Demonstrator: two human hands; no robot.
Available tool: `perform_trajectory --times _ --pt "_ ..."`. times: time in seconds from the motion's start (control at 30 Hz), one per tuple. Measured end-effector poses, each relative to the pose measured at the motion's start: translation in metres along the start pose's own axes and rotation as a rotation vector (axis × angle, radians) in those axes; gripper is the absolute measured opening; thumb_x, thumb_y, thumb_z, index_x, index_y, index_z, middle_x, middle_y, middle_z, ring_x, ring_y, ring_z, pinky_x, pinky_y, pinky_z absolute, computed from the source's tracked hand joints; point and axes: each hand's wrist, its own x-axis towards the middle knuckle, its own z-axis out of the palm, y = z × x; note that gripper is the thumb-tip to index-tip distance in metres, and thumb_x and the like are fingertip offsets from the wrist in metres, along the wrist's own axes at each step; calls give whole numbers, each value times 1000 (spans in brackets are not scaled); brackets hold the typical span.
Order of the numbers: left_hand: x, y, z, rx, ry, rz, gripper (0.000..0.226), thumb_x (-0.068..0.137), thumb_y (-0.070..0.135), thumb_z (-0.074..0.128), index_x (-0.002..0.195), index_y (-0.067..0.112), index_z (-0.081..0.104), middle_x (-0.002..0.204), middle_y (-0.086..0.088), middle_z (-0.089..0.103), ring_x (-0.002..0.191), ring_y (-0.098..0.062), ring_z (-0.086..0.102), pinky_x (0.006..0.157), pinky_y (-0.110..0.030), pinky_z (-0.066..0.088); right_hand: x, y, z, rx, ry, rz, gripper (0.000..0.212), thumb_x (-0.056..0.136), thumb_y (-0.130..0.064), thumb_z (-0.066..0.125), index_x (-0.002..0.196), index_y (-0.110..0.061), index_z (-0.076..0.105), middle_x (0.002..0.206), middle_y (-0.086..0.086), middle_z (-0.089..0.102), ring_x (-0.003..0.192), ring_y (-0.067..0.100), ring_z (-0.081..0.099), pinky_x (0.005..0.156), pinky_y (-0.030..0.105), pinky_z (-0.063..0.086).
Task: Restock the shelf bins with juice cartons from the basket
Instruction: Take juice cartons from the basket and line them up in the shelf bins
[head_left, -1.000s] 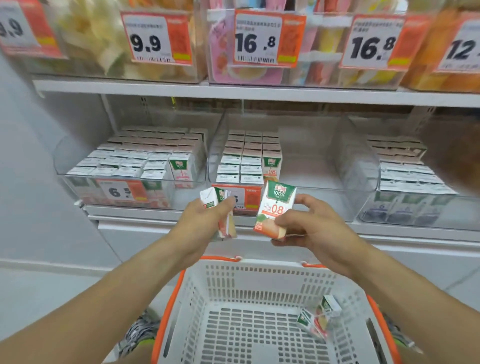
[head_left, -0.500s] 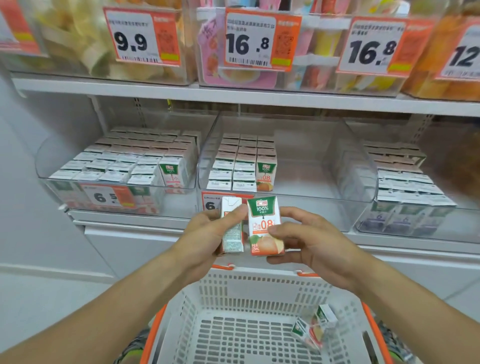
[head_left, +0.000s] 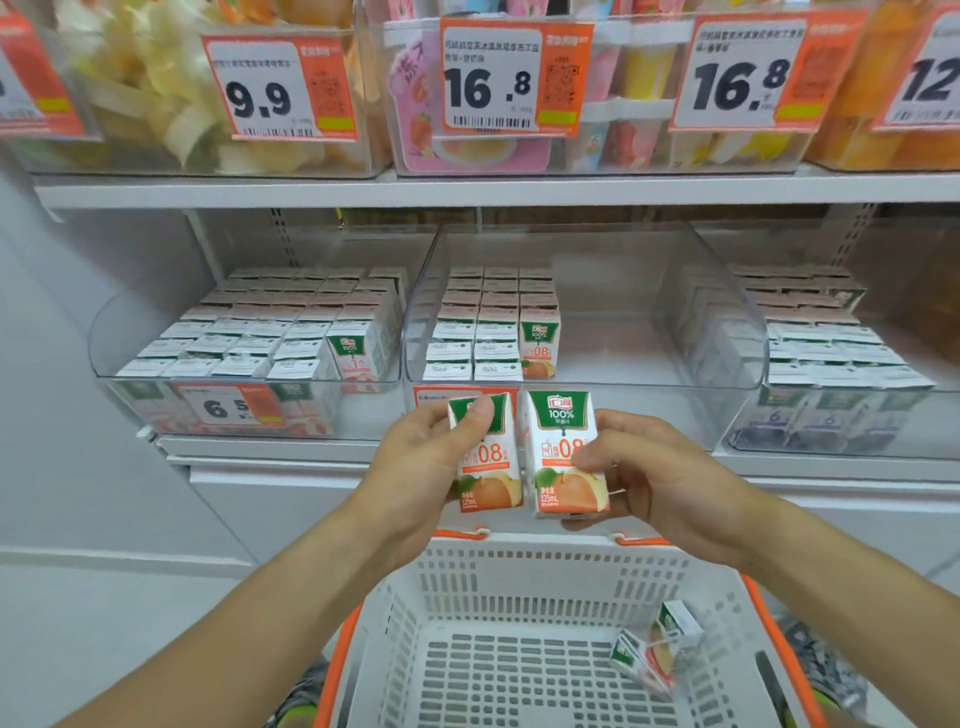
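Head view: basket (head_left: 524, 577) (two cartons (head_left: 655, 648))

Juice cartons (head_left: 566, 457) in hands: coated paperboard, smooth, slight sheen, printed faces. Shelf bins (head_left: 582, 312): clear hard plastic, glossy, reflective walls. Basket (head_left: 519, 582): white slotted plastic, matt, orange plastic rim. Shelf (head_left: 467, 189): white painted metal, smooth, matt. Price tags (head_left: 280, 88): printed paper, glossy. Loose cartons at basket's right corner (head_left: 654, 654): same paperboard.

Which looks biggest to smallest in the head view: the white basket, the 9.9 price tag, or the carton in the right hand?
1. White basket
2. 9.9 price tag
3. Carton in the right hand, nearly the tag's size; it is nearer, so unsure.
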Motion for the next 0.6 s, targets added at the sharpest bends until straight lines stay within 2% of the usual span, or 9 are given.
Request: perform_trajectory --times 0.1,0.2,0.3,0.33,0.4,0.5,0.6 --pt "0 -2 2 16 36 -36 35 95 32 60 117 6 65 114 -21 71 100 -37 70 68 -41 59 0 -1 2 -34 3 -40 36 73 -19 79 102 -1 66 85 14 74 67 22 69 60 30 56" --pt "-1 -2 9 -23 18 -99 39 102 35 49 125 5 59 107 -18 74 95 -37 72 68 -42 61 1 2 5 -83 -18 -57 48 76 -27 76 115 -1 65 103 18 74 86 29 73 71 35 59" --pt "-2 0 13 -65 -83 -163 53 101 49 42 129 9 60 113 -18 72 102 -36 71 81 -44 61 3 6 8 -65 -27 -84 39 81 -21 74 116 -5 67 116 20 69 101 32 72 78 39 60" --pt "-3 0 13 -46 -133 -164 57 98 54 43 129 9 61 117 -18 71 105 -35 70 85 -45 60 4 7 9 -59 -27 -96 36 83 -19 73 116 -5 68 117 21 68 101 31 72 76 38 60" --pt "-3 -4 12 11 -163 -115 65 86 52 63 133 7 54 120 -16 69 104 -32 70 86 -47 59 4 9 11 -56 -14 -126 36 83 -19 73 116 -6 69 116 22 68 100 30 72 75 36 60" --pt "-2 -10 10 137 -141 -24 71 74 35 76 134 14 45 115 -9 71 100 -25 72 81 -40 59 5 10 12 -65 28 -186 41 77 -24 76 114 -7 71 109 20 72 98 31 72 81 34 59" --pt "-3 -13 8 262 -139 63 67 75 45 79 130 21 50 114 -4 71 98 -16 72 74 -26 57 5 12 13 -51 66 -202 41 74 -23 77 111 -8 72 105 18 74 92 27 73 79 31 59"
